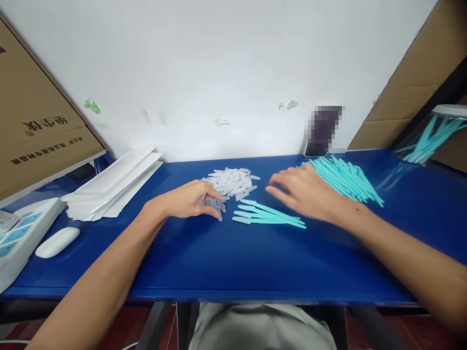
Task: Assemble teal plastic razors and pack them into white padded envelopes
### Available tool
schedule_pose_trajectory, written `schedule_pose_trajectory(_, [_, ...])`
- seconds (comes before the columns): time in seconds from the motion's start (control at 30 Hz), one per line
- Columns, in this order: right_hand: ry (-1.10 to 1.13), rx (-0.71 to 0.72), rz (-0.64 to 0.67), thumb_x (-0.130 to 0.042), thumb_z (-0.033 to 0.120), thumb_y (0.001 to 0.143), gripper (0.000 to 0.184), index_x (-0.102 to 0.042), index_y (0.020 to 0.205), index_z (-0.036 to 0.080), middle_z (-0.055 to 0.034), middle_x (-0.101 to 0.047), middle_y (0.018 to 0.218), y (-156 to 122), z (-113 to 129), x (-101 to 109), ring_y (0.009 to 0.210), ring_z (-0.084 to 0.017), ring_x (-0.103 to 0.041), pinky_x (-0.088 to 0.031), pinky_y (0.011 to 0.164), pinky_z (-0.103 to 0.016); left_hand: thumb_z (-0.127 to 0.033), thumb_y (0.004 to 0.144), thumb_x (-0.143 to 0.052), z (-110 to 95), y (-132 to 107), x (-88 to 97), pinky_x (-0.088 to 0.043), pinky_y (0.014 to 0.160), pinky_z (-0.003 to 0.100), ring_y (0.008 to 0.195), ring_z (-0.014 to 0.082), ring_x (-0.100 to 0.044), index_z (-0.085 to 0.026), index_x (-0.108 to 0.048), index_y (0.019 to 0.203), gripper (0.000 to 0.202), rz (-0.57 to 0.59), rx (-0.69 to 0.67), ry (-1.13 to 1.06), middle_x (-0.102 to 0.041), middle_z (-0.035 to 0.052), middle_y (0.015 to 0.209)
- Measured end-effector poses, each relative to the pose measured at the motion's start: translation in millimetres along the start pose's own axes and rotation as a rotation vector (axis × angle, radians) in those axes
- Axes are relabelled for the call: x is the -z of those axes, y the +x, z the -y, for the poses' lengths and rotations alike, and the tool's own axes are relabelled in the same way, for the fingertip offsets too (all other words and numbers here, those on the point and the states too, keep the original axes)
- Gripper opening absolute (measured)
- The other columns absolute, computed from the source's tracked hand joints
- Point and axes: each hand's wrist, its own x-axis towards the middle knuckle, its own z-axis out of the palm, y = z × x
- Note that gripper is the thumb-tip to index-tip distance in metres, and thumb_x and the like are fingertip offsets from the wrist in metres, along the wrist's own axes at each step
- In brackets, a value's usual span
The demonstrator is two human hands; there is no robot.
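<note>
My left hand (193, 199) is at the near left edge of a heap of translucent plastic blade caps (233, 181). Its thumb and fingers are apart, with a few caps showing between and just beyond them. My right hand (304, 189) hovers left of a pile of turquoise eyebrow razors (345, 177), fingers loosely apart and nothing visible in them. Between my hands, several turquoise eyebrow razors (270, 214) lie fanned on the blue table, their pale blade ends pointing left. The undersides of both hands are hidden.
White trays or sleeves (113, 182) are stacked at the left, beside a white oval case (58, 242) and a white box with blue pieces (22, 233). A phone (323, 131) leans on the wall. At the right lies a clear jar (432, 136) of turquoise razors.
</note>
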Motion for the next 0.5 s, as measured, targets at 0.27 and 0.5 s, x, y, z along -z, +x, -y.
schedule_pose_trajectory(0.27, [-0.069, -0.431, 0.19, -0.057, 0.046, 0.088, 0.035, -0.074, 0.097, 0.016, -0.0145, -0.074, 0.082, -1, -76, -6, 0.084, -0.034, -0.068, -0.043, 0.066, -0.037, -0.053, 0.085, -0.069, 8, 6, -10.9, -0.045, 0.07, 0.029, 0.085, 0.0206, -0.061, -0.028, -0.077, 0.096, 0.028, -0.088, -0.077, 0.006, -0.064, 0.0042, 0.092])
schedule_pose_trajectory(0.5, [-0.069, -0.431, 0.286, -0.06, 0.04, 0.087, 0.027, -0.077, 0.092, 0.02, -0.0153, -0.075, 0.093, 0, -81, -15, 0.091, -0.033, -0.069, -0.045, 0.067, -0.037, -0.047, 0.087, -0.069, -2, 5, -9.9, -0.046, 0.081, 0.032, 0.089, 0.0205, -0.063, -0.023, -0.074, 0.089, 0.025, -0.131, -0.129, -0.005, -0.07, 0.0038, 0.094])
